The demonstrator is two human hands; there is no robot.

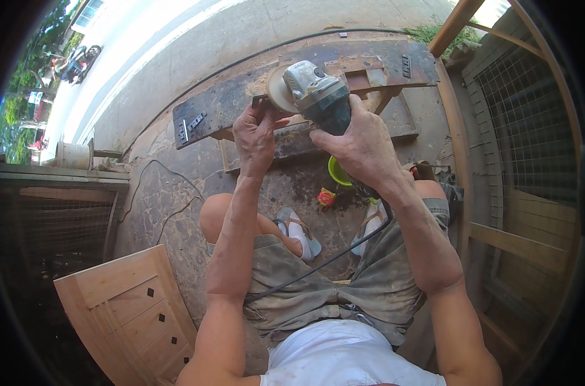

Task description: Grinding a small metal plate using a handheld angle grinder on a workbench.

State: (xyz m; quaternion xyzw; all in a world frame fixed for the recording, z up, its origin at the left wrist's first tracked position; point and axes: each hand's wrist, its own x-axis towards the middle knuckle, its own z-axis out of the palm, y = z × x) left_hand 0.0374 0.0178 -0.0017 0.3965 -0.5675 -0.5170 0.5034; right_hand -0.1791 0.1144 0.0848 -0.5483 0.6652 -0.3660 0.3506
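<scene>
My right hand [363, 143] is wrapped round the dark green body of an angle grinder [317, 95], which I hold up above the low workbench. The grinder's round, pale disc [279, 90] faces left. In the fingers of my left hand [255, 136] is a small dark flat piece [259, 100], close beside the disc's left edge. Whether piece and disc touch, I cannot tell. A black power cord [299, 278] runs from the grinder across my lap.
The dark, worn workbench [218, 106] stretches before me, with small dark slotted pieces [197, 121] at its left end. Below it are a lime green bowl [339, 172] and a red-yellow packet [326, 197]. A carved wooden panel [122, 302] leans lower left. Wooden framing [456, 151] stands right.
</scene>
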